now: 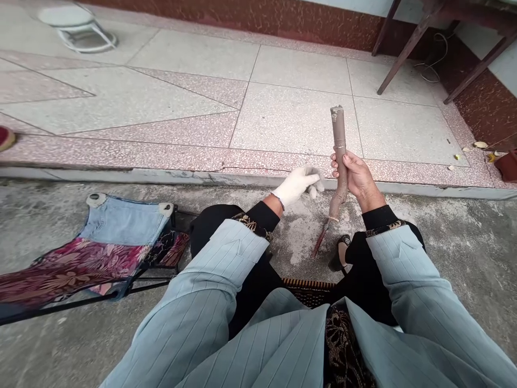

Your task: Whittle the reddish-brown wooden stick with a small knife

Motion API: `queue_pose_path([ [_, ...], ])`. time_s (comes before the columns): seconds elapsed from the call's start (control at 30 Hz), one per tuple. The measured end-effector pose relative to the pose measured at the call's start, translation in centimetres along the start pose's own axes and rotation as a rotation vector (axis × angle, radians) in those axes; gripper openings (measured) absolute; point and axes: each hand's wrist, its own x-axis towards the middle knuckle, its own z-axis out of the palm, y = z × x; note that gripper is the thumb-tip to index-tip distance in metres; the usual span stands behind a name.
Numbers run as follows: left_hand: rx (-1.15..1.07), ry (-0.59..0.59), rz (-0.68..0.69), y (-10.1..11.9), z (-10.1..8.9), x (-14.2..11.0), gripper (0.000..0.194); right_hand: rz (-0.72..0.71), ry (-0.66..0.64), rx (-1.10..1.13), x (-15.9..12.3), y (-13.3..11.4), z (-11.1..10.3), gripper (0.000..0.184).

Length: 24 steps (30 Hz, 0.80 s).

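Note:
A thick, grey-brown piece of branch (340,129) stands nearly upright in the middle right of the view, bent near its lower end and pale at the cut ends. My bare right hand (357,175) is wrapped round its middle, the thumb along the near side. To the left of the branch, my left hand (302,182) wears a white glove; its fingers are loosely curled with the thumb apart, and nothing shows in them. Just below the branch's lower end is a thin, dark reddish tool-like thing (320,241); whether it touches the branch I cannot tell.
A raised tiled step (291,116) runs across in front. At left stands a folding chair (125,221) with denim and floral cloth. A white stool (81,29) is at the far left, a wooden table's leg (406,54) at the right. Small peel-like scraps (480,144) lie near the right wall.

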Motion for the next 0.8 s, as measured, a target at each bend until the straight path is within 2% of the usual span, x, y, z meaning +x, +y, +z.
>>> queue_pose_path([
  [0.07,-0.266,-0.043,-0.037,-0.4,0.3,0.0,0.009,0.002,-0.028,0.002,-0.1,0.0,0.1,0.036],
  [0.17,-0.477,-0.057,-0.065,-0.6,0.6,-0.2,0.012,-0.006,-0.036,0.012,-0.4,0.0,-0.1,0.035],
  [0.3,-0.572,-0.050,-0.099,-0.1,0.9,-0.5,0.020,-0.003,-0.017,0.029,-0.5,0.0,-0.6,0.036],
  [0.5,-0.683,-0.174,-0.036,0.3,1.4,-1.1,0.041,0.017,-0.003,0.055,-0.5,0.2,-0.8,0.036],
  [0.67,-0.696,-0.083,0.099,0.0,1.7,-0.6,0.030,0.036,0.021,0.083,-0.2,0.7,-1.0,0.034],
  [0.8,-0.630,0.041,0.149,-1.4,1.2,0.6,0.017,0.022,0.013,0.087,-0.5,0.5,-1.1,0.037],
])
